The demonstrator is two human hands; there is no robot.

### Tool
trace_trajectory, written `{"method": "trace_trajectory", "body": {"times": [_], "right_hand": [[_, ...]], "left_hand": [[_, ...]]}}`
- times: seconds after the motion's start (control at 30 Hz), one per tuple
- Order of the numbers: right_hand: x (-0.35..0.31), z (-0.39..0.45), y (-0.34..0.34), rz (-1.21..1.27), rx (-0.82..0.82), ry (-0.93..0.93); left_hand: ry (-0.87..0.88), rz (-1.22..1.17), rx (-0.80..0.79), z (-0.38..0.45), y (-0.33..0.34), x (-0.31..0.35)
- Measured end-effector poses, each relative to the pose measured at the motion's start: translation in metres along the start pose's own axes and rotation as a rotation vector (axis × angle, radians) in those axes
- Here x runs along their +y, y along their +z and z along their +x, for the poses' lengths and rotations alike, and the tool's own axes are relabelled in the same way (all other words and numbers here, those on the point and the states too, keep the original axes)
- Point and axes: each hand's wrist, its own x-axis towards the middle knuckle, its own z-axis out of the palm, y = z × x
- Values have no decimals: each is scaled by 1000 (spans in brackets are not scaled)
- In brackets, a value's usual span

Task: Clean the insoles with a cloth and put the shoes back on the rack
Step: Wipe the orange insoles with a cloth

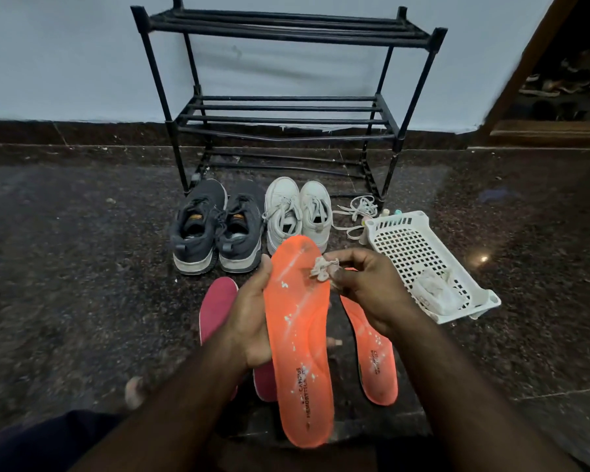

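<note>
The left hand grips the orange insole along its edge, holding it up between both hands, while the right hand pinches a small crumpled cloth against its toe end. Beyond the hands stand grey shoes and white shoes before the black rack; a second orange insole lies under the right wrist, a white basket just right of it.

The light is dim and even. The dark floor gives a small bright glare at the right. Far right corner is blurred, and edges bend from the wide lens.
</note>
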Motion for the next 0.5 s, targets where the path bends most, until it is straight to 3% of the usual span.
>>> {"method": "trace_trajectory", "body": {"times": [0.23,0.37,0.5], "right_hand": [[7,17,-2,-129,43,-49],[-4,30,-3,-351,154,-254],[2,17,25,-727,0,-539]], "left_hand": [[43,-91,64,15,-15,9],[38,-69,87,21,-19,9],[52,-104,92,24,-15,7]]}}
